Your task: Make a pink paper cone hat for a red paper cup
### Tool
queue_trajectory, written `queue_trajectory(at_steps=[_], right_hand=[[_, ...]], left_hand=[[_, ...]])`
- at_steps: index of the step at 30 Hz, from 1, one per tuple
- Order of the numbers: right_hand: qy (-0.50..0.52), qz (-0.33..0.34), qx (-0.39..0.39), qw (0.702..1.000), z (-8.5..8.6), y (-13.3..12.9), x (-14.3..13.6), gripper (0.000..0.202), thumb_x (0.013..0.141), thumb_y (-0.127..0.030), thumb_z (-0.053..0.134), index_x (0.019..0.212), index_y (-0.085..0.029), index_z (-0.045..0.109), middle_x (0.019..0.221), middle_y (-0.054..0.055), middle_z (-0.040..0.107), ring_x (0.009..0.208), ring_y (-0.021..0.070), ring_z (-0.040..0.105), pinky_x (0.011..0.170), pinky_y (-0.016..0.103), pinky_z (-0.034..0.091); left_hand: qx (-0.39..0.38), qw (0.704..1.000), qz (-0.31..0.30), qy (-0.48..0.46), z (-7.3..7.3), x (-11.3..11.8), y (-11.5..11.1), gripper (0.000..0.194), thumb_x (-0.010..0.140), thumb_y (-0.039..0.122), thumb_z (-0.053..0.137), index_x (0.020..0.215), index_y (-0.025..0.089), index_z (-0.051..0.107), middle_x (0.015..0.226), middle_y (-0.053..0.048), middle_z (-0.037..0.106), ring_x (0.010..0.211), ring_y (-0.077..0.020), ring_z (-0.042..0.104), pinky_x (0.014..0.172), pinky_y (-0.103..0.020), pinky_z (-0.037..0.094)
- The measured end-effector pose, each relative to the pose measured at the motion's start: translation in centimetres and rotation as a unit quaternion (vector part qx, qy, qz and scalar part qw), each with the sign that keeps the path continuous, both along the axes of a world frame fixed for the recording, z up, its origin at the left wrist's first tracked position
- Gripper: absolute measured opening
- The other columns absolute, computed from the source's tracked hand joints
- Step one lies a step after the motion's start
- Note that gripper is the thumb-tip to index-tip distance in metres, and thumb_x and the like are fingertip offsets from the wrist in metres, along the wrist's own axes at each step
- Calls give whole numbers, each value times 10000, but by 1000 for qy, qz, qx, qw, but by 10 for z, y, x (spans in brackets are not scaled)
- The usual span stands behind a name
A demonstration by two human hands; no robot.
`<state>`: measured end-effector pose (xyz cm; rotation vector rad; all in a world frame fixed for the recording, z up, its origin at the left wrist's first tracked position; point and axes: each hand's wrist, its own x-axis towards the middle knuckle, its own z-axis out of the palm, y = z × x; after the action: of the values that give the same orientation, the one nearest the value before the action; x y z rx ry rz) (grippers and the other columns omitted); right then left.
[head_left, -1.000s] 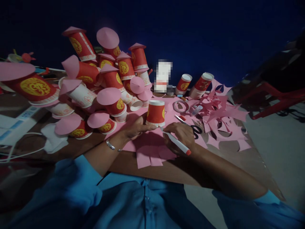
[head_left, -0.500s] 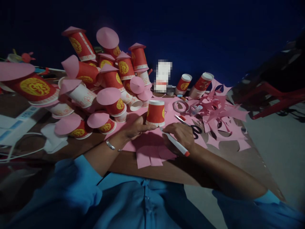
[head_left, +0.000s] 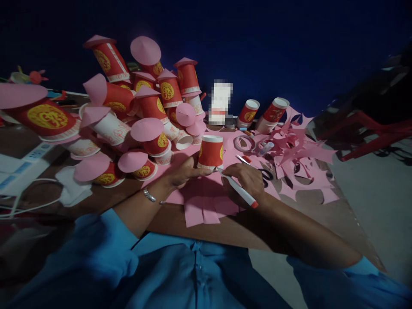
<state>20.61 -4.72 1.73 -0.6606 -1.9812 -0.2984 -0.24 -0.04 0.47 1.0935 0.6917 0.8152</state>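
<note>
A red paper cup (head_left: 210, 151) with yellow emblems and a white lower band stands upright on pink paper (head_left: 195, 193). My left hand (head_left: 185, 172) is closed around its lower left side, the thumb lying along the white band. The fingers behind the cup are hidden. In my right hand (head_left: 246, 180) is a white marker pen (head_left: 240, 192) with a red end, slanting down toward my body. Its tip is close to the lower right of the cup's band; I cannot tell whether it touches. Black-handled scissors (head_left: 266, 177) lie just beyond my right hand, partly covered by it.
Several cups with pink cone tops (head_left: 146, 135) are piled to the left. Stacked cups (head_left: 273, 115) stand at the back. A tape roll (head_left: 243, 144), a small clear bottle (head_left: 266, 148) and pink paper offcuts (head_left: 299, 154) lie right. A white power strip (head_left: 28, 165) is far left.
My right hand and the marker pen have shifted slightly to the right along the cup's lower band. My left hand and the cup have hardly moved.
</note>
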Motion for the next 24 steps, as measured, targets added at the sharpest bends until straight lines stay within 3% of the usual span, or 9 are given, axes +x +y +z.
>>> queue_trajectory(at_steps=[9, 24], right_hand=[[-6, 18, -27, 999, 0, -2, -1, 122, 928, -100, 605, 989, -205, 614, 736, 31, 725, 612, 175, 681, 581, 292, 525], [-14, 20, -20, 1000, -1, -2, 0, 168, 918, -99, 617, 1045, -209, 630, 771, 33, 742, 643, 182, 698, 599, 300, 534]], left_hand=[[-4, 1000, 0, -9, -3, 1, 0, 614, 651, 258, 943, 1190, 176, 662, 891, -4, 680, 698, -113, 512, 621, -261, 377], [2, 1000, -4, 4, -4, 0, 1, 684, 650, 303, 957, 1246, 176, 645, 951, -25, 694, 776, -142, 571, 651, -268, 410]])
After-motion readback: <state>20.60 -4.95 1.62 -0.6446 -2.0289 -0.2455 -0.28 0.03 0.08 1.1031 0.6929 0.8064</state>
